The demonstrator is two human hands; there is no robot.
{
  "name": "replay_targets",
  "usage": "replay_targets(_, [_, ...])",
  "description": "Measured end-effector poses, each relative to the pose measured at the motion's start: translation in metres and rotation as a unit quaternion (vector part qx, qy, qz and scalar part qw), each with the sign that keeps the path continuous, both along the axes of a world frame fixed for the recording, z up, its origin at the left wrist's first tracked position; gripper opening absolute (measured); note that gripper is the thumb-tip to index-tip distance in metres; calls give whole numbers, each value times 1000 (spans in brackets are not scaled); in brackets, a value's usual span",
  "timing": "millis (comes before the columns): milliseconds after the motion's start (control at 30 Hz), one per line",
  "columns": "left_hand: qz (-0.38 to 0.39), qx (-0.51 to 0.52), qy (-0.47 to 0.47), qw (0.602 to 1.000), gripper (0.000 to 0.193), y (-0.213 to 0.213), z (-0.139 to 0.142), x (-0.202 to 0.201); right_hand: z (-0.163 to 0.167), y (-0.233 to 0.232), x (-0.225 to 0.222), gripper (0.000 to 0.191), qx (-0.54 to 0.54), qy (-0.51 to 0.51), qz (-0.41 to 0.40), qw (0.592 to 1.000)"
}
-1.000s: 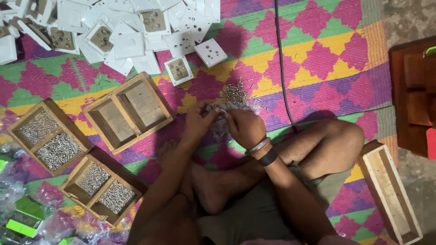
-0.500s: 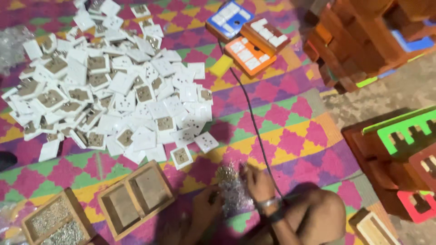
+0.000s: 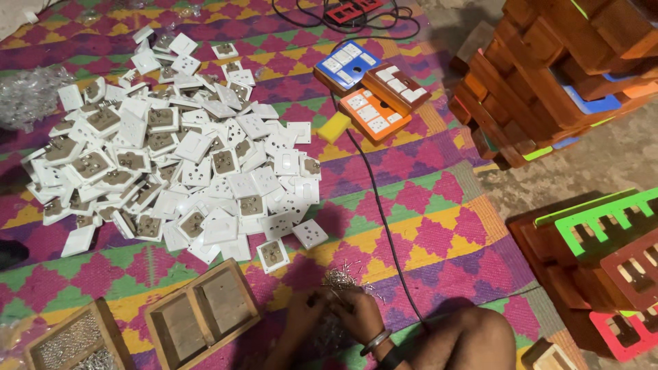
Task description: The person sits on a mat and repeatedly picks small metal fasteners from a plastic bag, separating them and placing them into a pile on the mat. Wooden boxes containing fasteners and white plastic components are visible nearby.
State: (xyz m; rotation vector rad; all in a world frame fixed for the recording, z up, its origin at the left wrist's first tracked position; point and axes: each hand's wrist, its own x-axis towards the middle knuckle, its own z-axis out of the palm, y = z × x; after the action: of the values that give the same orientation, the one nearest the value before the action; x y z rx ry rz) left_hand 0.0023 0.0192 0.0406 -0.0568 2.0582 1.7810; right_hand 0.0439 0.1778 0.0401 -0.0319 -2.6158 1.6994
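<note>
In the head view, the left hand (image 3: pixel 303 316) and the right hand (image 3: pixel 358 316) meet low on the patterned mat (image 3: pixel 439 226), fingers bunched together, pinching at a small heap of metal screws (image 3: pixel 340 279) that lies just above them. Beside the left hand sits an empty two-compartment wooden tray (image 3: pixel 201 316), and a second tray (image 3: pixel 79 340) holds more screws. Above spreads a big pile of white socket plates (image 3: pixel 171 157), with a black cable (image 3: pixel 384 219) running past to the right.

I note a woven mat (image 3: pixel 425 205) in pink, green and yellow diamonds, white square plastic sockets (image 3: pixel 171 151) upper left, and orange and blue switch boards (image 3: pixel 370 82) at top.
</note>
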Motion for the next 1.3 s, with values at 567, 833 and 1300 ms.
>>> replay_targets(567, [197, 112, -89, 970, 20, 6, -2, -5, 10, -23, 8, 5, 54, 140, -56, 987])
replay_targets(833, [32, -129, 80, 988, 28, -6, -28, -9, -4, 0, -20, 15, -123, 33, -36, 991])
replay_targets(1300, [118, 85, -29, 989, 20, -4, -40, 4, -9, 11, -19, 22, -461, -302, -105, 828])
